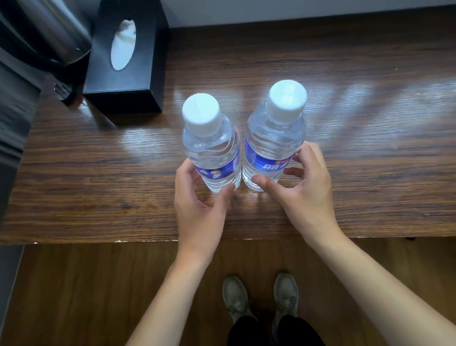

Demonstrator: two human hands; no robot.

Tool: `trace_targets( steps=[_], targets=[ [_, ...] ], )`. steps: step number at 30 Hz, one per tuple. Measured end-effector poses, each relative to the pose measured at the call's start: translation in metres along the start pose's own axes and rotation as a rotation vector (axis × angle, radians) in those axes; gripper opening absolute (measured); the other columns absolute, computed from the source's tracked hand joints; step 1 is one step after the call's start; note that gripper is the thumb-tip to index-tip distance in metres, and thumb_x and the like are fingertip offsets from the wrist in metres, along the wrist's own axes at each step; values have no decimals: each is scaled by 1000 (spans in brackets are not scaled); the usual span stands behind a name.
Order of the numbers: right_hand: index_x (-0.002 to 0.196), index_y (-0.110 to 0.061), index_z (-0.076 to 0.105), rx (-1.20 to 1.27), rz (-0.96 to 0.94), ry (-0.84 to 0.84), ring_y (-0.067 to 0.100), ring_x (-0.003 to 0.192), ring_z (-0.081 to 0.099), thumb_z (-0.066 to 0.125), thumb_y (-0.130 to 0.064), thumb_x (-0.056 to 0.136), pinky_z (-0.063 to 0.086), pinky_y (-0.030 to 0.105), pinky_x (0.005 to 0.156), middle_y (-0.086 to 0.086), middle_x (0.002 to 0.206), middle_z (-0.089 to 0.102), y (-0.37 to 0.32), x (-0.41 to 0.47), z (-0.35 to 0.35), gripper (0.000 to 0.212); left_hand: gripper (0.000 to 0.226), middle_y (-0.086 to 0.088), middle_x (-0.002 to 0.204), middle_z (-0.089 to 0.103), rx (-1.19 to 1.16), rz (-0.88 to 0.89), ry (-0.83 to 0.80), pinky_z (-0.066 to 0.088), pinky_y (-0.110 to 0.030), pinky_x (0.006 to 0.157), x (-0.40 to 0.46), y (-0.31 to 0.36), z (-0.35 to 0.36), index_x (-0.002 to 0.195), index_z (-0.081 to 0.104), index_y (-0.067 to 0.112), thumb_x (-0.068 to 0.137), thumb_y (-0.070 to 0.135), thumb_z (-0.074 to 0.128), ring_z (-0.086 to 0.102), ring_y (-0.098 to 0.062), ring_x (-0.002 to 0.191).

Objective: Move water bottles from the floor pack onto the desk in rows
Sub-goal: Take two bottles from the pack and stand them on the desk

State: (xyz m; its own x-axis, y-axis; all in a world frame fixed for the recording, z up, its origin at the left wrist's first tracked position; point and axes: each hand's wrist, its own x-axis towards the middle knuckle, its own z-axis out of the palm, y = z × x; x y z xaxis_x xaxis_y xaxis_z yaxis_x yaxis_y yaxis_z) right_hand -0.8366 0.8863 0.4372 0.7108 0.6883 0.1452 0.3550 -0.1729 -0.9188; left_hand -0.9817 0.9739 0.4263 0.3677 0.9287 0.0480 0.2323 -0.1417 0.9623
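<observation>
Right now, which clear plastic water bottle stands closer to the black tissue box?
The clear plastic water bottle by the left hand; the black tissue box sits behind it.

At the centre of your frame, two bottles stand upright side by side on the desk (pixel 355 141), the left bottle (pixel 211 144) just beside the right bottle (pixel 273 136). Your left hand (pixel 199 202) and right hand (pixel 304 191) sit below them, nearer the desk's front edge. A tissue box (pixel 128 60) lies upper left, a kettle (pixel 46 31) beside it in the corner.
</observation>
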Motion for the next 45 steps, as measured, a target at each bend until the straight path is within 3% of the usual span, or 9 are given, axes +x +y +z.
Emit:
trace_targets(
  steps=[5,11,16,21,25,29,34,38,45],
  targets=[
    [112,-10,60,2,3,1,11,103,57,78,-46,69,54,36,85,-10,106,51,-1,0,0,59,68,-6,119,59,64,9,78,51,-29,95,4,9,7,120,49,10,67,23,90,60,-14,109],
    [113,-11,59,11,9,1,10,105,56,78,-47,70,53,35,86,-12,107,50,-1,-2,1,59,73,-9,120,56,99,11,61,52,-31,94,4,8,10,122,49,10,68,38,88,59,-18,111],
    [113,-9,59,11,3,3,12,104,57,80,-45,70,54,41,86,-8,108,51,1,0,0,59,49,-7,127,62,-25,54,-104,47,-32,103,0,4,5,127,52,11,83,11,73,59,-21,122],
    [115,-10,59,14,15,3,10,106,57,82,-42,70,54,36,87,-11,109,50,1,-1,1,60,57,-6,122,64,23,22,16,50,-45,101,3,1,5,125,54,6,76,10,84,62,-21,116],
    [115,-10,59,14,18,7,10,106,57,82,-40,70,54,35,86,-9,109,51,0,-1,1,59,69,-6,121,60,74,29,64,52,-37,98,5,5,9,124,53,8,70,31,88,61,-19,115],
    [115,-11,59,15,27,2,11,106,57,82,-42,70,54,37,87,-9,110,51,0,-2,0,59,68,-8,116,52,142,38,40,47,-18,94,6,7,13,122,56,7,70,40,85,54,-3,109],
    [117,-9,59,-10,24,13,7,106,55,80,-43,72,52,29,88,-6,110,52,-3,-4,1,60,56,-6,129,59,43,38,-75,47,-40,107,0,1,8,131,52,9,82,19,76,57,-20,124],
    [122,-10,58,-33,42,61,7,109,55,82,-38,72,54,31,88,-2,118,54,-1,-11,5,62,55,-1,128,64,42,-16,-36,48,-42,107,-2,-1,6,130,54,12,81,12,79,60,-19,123],
    [130,-15,54,10,111,118,5,114,56,83,-28,72,57,30,88,-5,120,58,1,-22,15,66,72,0,119,63,113,-22,109,54,-33,91,-1,1,8,123,52,14,65,30,91,62,-14,110]
  ],
)
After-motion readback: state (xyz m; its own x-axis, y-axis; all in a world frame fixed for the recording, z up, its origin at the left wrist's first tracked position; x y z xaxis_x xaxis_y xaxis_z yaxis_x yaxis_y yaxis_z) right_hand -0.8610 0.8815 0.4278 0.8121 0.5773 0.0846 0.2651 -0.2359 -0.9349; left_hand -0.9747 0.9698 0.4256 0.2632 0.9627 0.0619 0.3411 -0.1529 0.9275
